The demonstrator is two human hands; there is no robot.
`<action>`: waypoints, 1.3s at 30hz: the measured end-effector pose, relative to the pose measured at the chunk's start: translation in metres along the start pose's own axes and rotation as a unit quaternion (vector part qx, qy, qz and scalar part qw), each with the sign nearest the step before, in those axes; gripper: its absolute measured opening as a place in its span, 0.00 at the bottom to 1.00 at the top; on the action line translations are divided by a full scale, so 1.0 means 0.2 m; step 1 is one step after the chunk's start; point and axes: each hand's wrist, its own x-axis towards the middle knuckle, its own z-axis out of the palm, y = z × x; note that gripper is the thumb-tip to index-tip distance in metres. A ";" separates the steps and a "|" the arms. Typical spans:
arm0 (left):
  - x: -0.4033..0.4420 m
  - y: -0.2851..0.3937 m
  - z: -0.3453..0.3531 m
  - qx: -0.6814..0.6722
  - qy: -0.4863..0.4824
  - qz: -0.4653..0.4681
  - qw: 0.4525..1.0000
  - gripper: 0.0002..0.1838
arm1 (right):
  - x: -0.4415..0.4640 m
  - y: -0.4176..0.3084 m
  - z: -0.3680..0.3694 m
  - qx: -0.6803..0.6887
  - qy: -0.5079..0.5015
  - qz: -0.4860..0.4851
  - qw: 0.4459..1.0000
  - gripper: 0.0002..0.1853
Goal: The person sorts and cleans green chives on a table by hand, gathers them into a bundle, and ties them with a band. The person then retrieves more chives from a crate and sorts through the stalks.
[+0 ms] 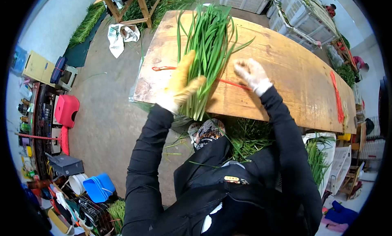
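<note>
A bundle of long green leaves that look like garlic chives [208, 44] lies on the wooden table, its pale cut ends at the near edge. My left hand [181, 83], in a yellowed glove, rests against the bundle's lower left side, fingers stretched out and thumb across the stalks. Beneath the bundle runs a red tie [233, 84], its looped end showing on the left. To the right of the leaves, my right hand [250, 73], in a stained pale glove, is held above the tabletop with fingers curled. What they hold, if anything, is hidden.
The wooden table [286, 64] stretches right, with a bunch of red ties [336, 96] near its far end. White crates [308, 15] stand behind it. Loose greens [251, 140] lie below the near edge. A pink stool [66, 110] and blue bucket [99, 187] are left.
</note>
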 end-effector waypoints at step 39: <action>0.02 0.05 0.06 0.386 -0.188 0.051 0.901 0.41 | 0.61 0.00 0.23 -0.175 0.177 -0.019 0.968 0.07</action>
